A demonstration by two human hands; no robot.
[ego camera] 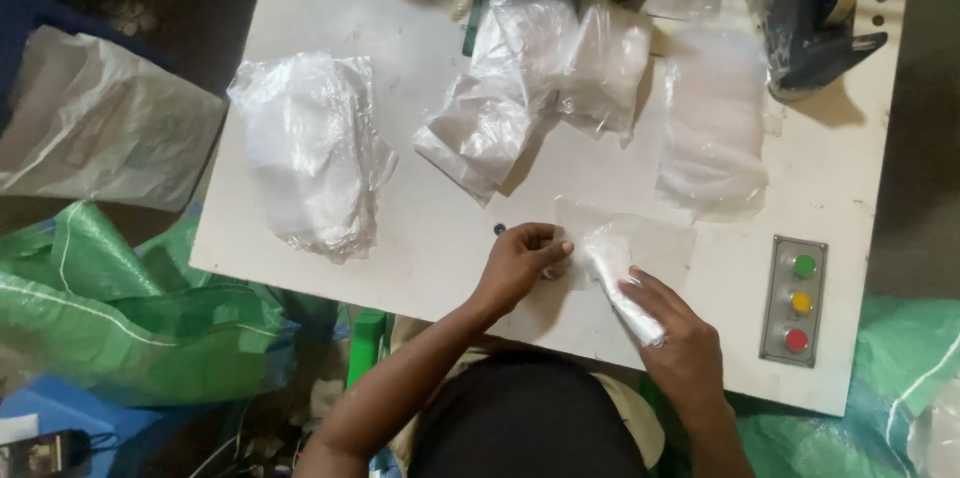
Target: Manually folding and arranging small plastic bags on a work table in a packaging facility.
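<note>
Two bare hands worked at the near edge of a white-painted flat counter. The left hand pinched the edge of a flat clear plastic bag lying on the counter, fingers closed on it. The right hand grasped a rolled white plastic bundle resting on that bag. Heaps of crumpled clear plastic bags lay farther back. A grey panel with green, yellow and red buttons sat at the right. Green woven sacks lay on the floor to the left.
</note>
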